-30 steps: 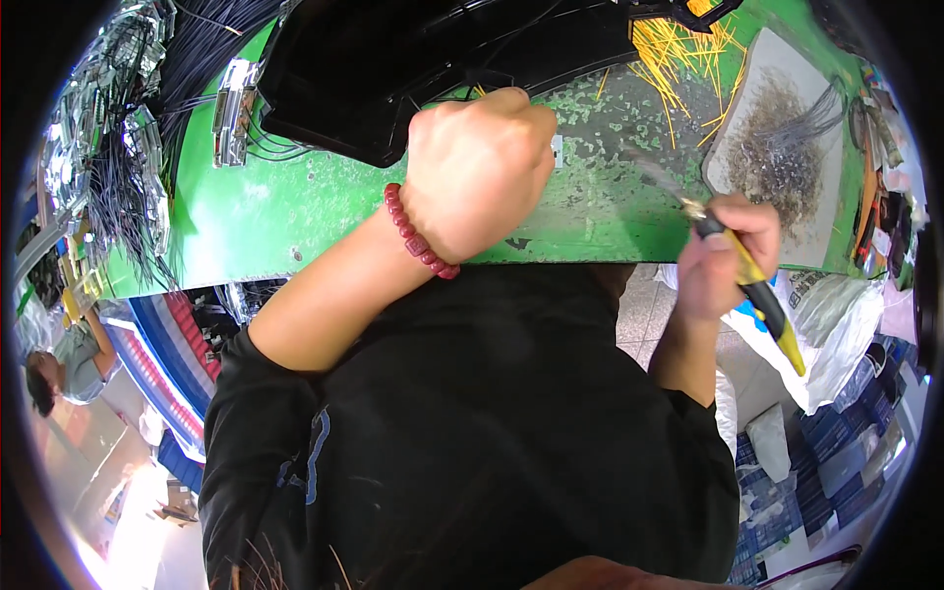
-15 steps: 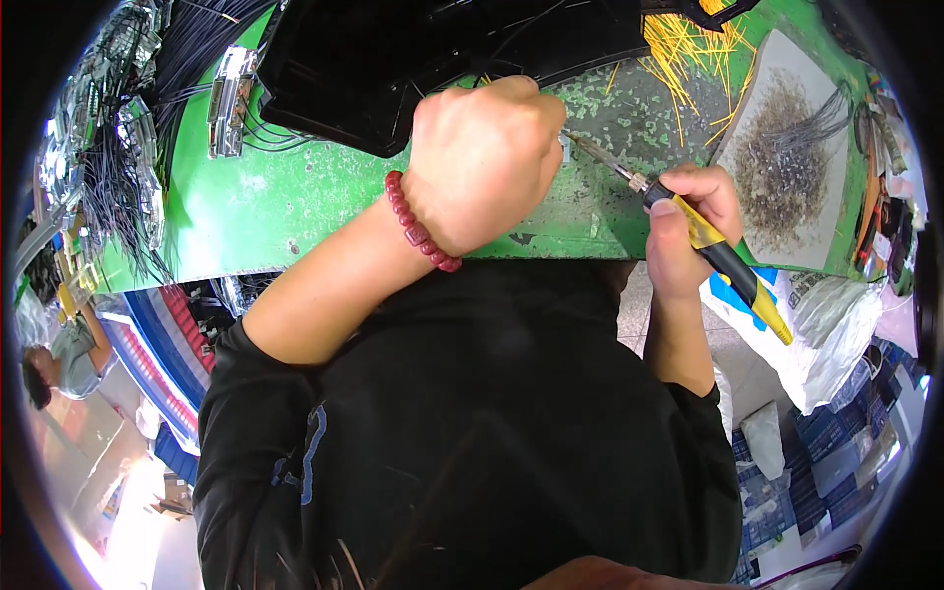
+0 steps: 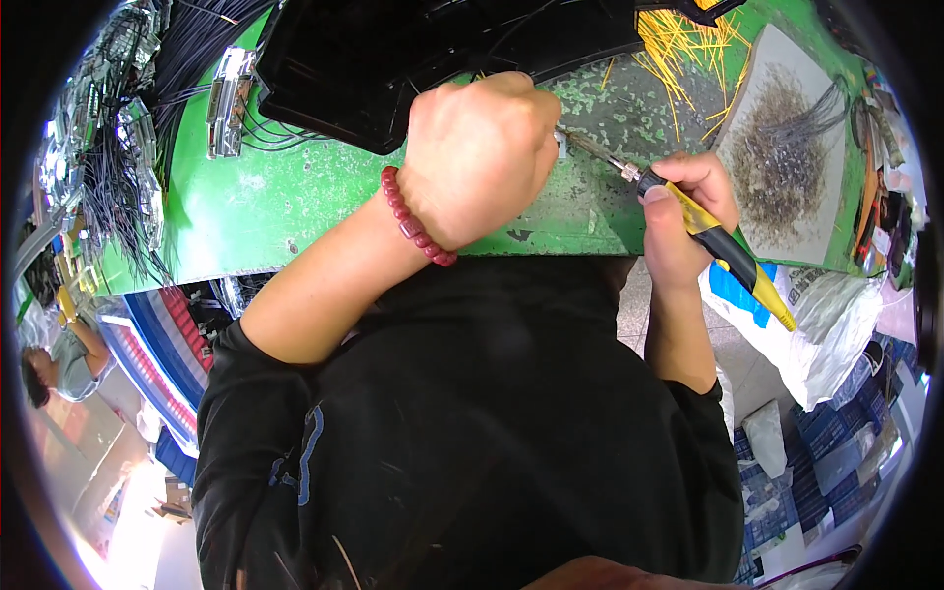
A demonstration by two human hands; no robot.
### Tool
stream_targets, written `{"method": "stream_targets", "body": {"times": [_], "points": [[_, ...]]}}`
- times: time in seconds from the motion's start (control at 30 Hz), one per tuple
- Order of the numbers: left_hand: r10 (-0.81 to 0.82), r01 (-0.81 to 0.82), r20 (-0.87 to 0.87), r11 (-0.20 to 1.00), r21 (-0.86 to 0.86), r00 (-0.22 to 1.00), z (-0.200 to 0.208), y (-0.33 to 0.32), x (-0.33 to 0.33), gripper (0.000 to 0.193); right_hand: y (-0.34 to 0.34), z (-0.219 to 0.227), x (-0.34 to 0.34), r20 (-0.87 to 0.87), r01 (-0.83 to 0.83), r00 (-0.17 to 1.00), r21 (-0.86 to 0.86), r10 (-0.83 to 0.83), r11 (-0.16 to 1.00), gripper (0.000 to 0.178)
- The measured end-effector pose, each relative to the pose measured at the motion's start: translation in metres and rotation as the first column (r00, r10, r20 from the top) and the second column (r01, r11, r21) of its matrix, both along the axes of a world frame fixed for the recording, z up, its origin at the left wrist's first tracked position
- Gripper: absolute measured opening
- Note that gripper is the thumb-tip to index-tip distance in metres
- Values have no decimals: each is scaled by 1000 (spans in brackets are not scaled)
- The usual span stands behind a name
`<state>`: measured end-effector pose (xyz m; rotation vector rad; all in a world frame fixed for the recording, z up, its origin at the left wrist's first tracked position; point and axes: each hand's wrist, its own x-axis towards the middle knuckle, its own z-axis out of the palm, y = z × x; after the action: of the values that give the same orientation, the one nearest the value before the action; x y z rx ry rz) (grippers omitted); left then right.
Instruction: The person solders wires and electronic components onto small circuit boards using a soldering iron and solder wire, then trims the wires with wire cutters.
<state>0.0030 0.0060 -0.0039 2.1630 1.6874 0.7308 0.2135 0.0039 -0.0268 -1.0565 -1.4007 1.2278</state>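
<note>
My left hand point(image 3: 482, 162) is curled closed over the green bench, its back toward me and a red bead bracelet point(image 3: 408, 224) at the wrist. Its fingertips are hidden, so what they pinch does not show. My right hand point(image 3: 677, 246) grips a yellow-and-black soldering iron point(image 3: 720, 246) by the handle. The iron's metal tip slants up to the left, close beside the left hand's knuckles. A small pale piece point(image 3: 562, 146) shows between the tip and that hand; whether the tip touches it I cannot tell.
Beyond my left hand lies a large black plastic housing point(image 3: 344, 69). Yellow wires point(image 3: 683, 54) are heaped at the far right, by a grey board point(image 3: 831, 197) with dark residue. Metal parts with black wires point(image 3: 128, 147) crowd the left. A person point(image 3: 69, 364) is far left.
Both hands have shifted very slightly left and up in the picture. The iron has tipped a little, still in my right hand.
</note>
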Motion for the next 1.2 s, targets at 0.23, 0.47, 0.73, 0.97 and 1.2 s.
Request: {"method": "stream_targets", "body": {"times": [0.23, 0.47, 0.73, 0.97, 1.2], "points": [[-2, 2, 31, 1000, 24, 1000, -3, -2, -1, 8, 1, -3, 1, -108, 6, 994, 24, -3, 1000, 16], [-12, 11, 45, 1000, 26, 999, -4, -3, 0, 10, 1, -3, 0, -115, -7, 993, 20, 9, 1000, 17], [-13, 13, 0, 1000, 4, 1000, 0, -2, 0, 9, 1, -2, 0, -65, -8, 998, 26, 9, 1000, 15], [-12, 12, 3, 1000, -5, 1000, 0, -1, 1, 9, 2, -2, 1, -12, -56, 998, 31, 56, 998, 16], [-13, 13, 16, 1000, -8, 1000, 2, 0, 0, 8, -1, -4, 3, -97, -1, 995, 39, 4, 999, 20]]}}
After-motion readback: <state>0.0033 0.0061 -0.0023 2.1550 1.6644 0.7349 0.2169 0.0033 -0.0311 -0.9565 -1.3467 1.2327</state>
